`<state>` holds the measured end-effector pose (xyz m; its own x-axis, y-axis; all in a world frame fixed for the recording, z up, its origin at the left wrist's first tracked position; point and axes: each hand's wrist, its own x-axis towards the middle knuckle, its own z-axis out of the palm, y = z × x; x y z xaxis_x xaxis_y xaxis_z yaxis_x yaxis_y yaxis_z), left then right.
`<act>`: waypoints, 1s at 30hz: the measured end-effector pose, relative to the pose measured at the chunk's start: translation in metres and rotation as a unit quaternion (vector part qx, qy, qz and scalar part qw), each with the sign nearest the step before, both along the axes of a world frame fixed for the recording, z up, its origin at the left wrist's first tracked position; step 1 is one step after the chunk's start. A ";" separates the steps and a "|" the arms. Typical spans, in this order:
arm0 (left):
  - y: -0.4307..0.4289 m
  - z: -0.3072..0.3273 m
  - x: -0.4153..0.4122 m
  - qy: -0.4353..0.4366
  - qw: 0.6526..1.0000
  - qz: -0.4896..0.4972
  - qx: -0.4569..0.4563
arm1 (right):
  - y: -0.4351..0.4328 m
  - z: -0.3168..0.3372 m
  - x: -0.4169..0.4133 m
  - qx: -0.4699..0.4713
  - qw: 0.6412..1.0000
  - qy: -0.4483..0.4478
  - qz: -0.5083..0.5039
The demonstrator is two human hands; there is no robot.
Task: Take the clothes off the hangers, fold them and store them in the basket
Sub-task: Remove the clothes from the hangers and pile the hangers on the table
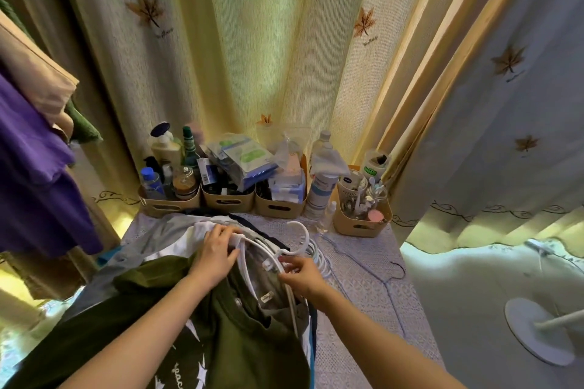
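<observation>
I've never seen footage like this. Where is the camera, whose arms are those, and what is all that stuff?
There is no machine here. A person wears one wide-angle camera on the head, looking down, so the two bare arms are their own. The left hand grips a pile of clothes lying on a lace-covered table. The right hand pinches a white hanger among them. Behind stand beige bins full of bottles, in front of leaf-print curtains.

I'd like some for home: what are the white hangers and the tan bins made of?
The white hangers look like smooth, glossy plastic: thick rounded hook. The tan bins seem matte moulded plastic, judging by their cut-out handles; not certain.
</observation>
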<state>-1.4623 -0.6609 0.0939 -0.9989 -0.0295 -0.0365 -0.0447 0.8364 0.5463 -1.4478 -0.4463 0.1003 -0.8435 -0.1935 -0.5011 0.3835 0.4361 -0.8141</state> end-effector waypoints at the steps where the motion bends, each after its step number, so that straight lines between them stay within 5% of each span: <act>1: -0.003 0.000 -0.002 -0.012 1.000 -0.013 -0.005 | -0.001 0.001 0.000 0.009 1.000 0.012 -0.001; 12: 0.035 0.003 -0.011 0.058 0.976 -0.153 -0.146 | -0.004 -0.001 0.012 0.057 0.995 0.081 -0.006; 18: 0.040 0.020 -0.005 0.074 0.964 -0.253 -0.027 | 0.003 0.018 0.020 -0.014 0.997 0.075 0.023; 22: 0.025 0.038 -0.010 0.066 0.975 -0.213 -0.007 | 0.009 0.034 0.026 -0.083 0.995 0.028 0.043; 30: -0.019 0.052 -0.015 0.067 0.992 -0.094 0.043 | 0.011 0.034 0.043 -0.025 0.987 -0.005 0.158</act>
